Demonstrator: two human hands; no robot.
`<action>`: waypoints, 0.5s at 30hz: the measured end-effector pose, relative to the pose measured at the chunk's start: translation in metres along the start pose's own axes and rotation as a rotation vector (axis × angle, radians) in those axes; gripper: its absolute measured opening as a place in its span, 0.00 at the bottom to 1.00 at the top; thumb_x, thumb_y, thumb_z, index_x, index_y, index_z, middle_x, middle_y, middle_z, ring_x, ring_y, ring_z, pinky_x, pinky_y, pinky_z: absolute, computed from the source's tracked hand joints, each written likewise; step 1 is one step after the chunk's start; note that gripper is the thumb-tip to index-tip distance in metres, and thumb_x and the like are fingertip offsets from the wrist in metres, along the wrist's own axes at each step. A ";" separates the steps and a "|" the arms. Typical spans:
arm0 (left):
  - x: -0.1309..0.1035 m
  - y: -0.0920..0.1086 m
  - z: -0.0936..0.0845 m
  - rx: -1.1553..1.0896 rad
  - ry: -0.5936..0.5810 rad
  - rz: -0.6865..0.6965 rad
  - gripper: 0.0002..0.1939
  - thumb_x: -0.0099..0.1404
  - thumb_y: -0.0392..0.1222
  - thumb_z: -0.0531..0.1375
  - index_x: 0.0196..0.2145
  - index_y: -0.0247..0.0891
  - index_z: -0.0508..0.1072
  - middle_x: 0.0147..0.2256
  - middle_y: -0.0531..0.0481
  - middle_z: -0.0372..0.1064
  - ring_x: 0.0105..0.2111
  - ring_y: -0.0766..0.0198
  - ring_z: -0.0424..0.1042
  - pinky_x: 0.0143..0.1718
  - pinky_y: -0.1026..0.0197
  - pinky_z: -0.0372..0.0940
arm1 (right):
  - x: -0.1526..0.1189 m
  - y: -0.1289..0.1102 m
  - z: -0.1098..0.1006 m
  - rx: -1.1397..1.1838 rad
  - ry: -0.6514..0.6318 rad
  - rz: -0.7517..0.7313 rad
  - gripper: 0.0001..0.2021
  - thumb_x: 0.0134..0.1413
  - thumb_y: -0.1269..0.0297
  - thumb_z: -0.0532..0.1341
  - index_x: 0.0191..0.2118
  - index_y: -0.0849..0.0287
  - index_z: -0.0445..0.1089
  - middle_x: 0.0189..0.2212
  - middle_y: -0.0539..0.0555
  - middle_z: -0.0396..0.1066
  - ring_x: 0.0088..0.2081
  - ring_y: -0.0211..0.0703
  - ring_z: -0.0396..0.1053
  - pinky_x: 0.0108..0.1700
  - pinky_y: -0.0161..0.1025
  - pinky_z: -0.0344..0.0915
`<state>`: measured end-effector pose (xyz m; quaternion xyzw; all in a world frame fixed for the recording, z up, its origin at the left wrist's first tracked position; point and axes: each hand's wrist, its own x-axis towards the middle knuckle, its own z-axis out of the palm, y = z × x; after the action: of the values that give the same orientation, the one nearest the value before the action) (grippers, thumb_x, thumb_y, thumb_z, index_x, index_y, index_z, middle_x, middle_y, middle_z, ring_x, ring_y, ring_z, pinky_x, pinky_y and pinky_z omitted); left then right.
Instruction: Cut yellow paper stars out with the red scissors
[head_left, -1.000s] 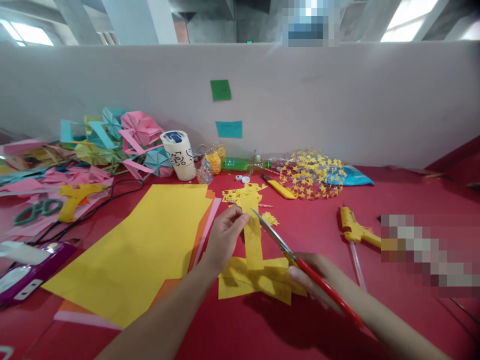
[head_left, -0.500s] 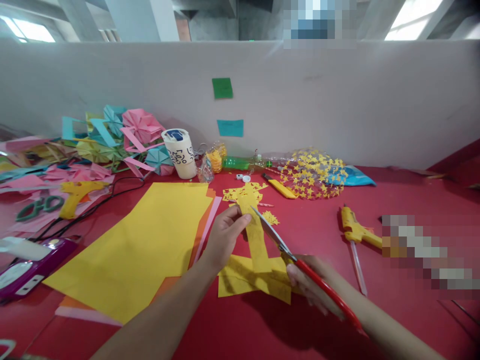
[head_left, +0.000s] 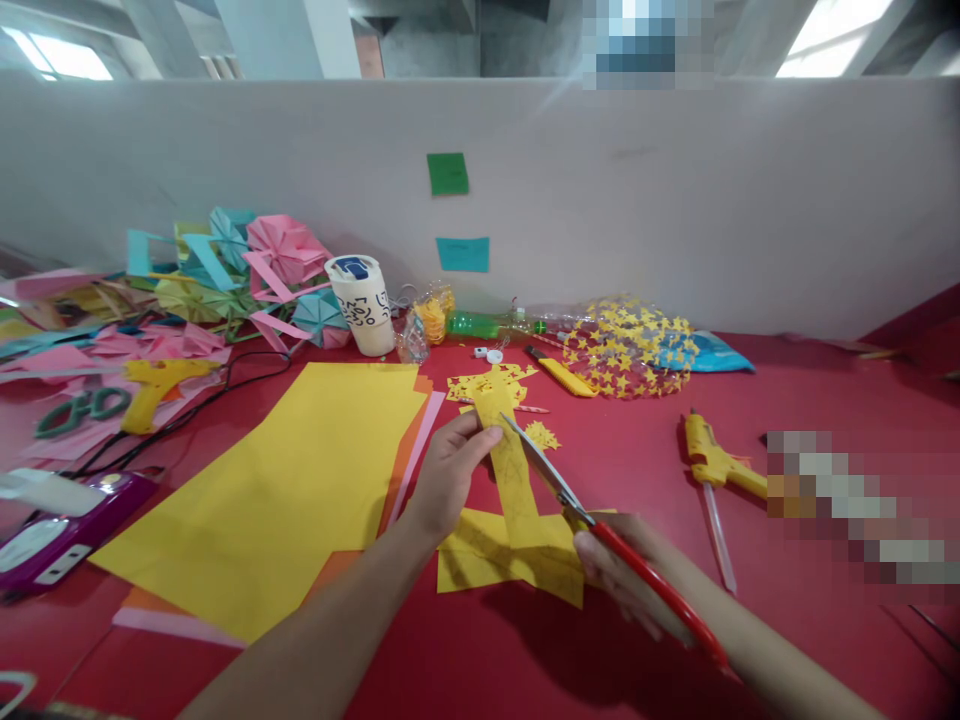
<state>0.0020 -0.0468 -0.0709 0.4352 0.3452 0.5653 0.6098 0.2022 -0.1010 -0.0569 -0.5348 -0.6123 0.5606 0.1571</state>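
Observation:
Between thumb and fingers my left hand (head_left: 454, 460) pinches a long yellow paper strip (head_left: 514, 490) with faint star outlines drawn on it. My right hand (head_left: 630, 570) grips red-handled scissors (head_left: 555, 480), whose blade tips lie at the strip's right edge, close to my left thumb. Under the strip's lower end, more yellow paper pieces (head_left: 480, 560) rest on the red table. Just beyond my hands are a small pile of cut yellow stars (head_left: 541, 436) and yellow paper scraps with star-shaped holes (head_left: 484, 385).
Large yellow sheets (head_left: 292, 480) lie over orange and pink paper at left. Glue guns (head_left: 705, 455) (head_left: 154, 390) sit on both sides. A yellow utility knife (head_left: 566, 377), white cup (head_left: 362, 305), green bottle (head_left: 476, 324) and star-covered plastic (head_left: 626, 350) stand along the partition.
Hands, strip and scissors hold nearly the same pose. The whole view has shifted very slightly.

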 end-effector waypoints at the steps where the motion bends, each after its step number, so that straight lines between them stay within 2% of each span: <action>1: 0.000 0.000 0.000 0.000 0.000 0.001 0.07 0.61 0.39 0.58 0.36 0.38 0.75 0.28 0.52 0.71 0.21 0.71 0.62 0.23 0.67 0.58 | 0.000 0.000 0.000 0.002 -0.002 -0.003 0.23 0.52 0.41 0.54 0.22 0.57 0.54 0.13 0.40 0.49 0.12 0.28 0.50 0.12 0.26 0.48; 9: 0.001 -0.001 -0.001 0.002 0.013 -0.001 0.07 0.60 0.38 0.58 0.35 0.37 0.75 0.27 0.52 0.71 0.21 0.71 0.62 0.23 0.67 0.59 | 0.000 0.001 0.001 0.008 0.008 0.016 0.24 0.51 0.39 0.54 0.22 0.56 0.52 0.13 0.40 0.49 0.11 0.27 0.49 0.11 0.25 0.47; 15: 0.001 -0.002 -0.001 -0.020 0.024 -0.023 0.06 0.59 0.38 0.60 0.34 0.37 0.76 0.24 0.52 0.70 0.21 0.70 0.63 0.23 0.66 0.60 | 0.003 0.015 0.003 0.022 -0.035 -0.013 0.23 0.55 0.41 0.50 0.24 0.57 0.54 0.12 0.42 0.51 0.12 0.29 0.51 0.12 0.27 0.47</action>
<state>0.0020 -0.0456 -0.0733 0.4181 0.3517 0.5671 0.6163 0.2056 -0.1033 -0.0715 -0.5192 -0.6123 0.5755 0.1560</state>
